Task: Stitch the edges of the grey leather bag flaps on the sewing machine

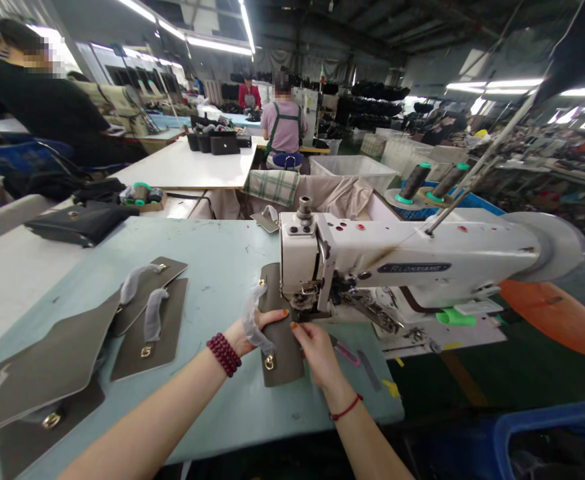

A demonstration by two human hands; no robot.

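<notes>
A grey-brown bag flap (281,353) lies under the head of the white sewing machine (362,247), curving down along its right side. A handle wrapped in white film (253,312) is fixed to it with gold fittings. My left hand (250,333) grips the flap from the left, thumb across the top and the other fingers mostly hidden under the handle and flap. On the other side, my right hand (319,350) pinches the flap's right edge between thumb and fingers, close to the needle area.
More grey-brown flaps with wrapped handles (155,327) lie on the pale blue tabletop (212,267) at left. A black bag (80,223) sits beyond them. Pink-handled snips (347,353) rest right of my right hand. Thread cones (415,181) stand behind the machine. Co-workers sit farther back.
</notes>
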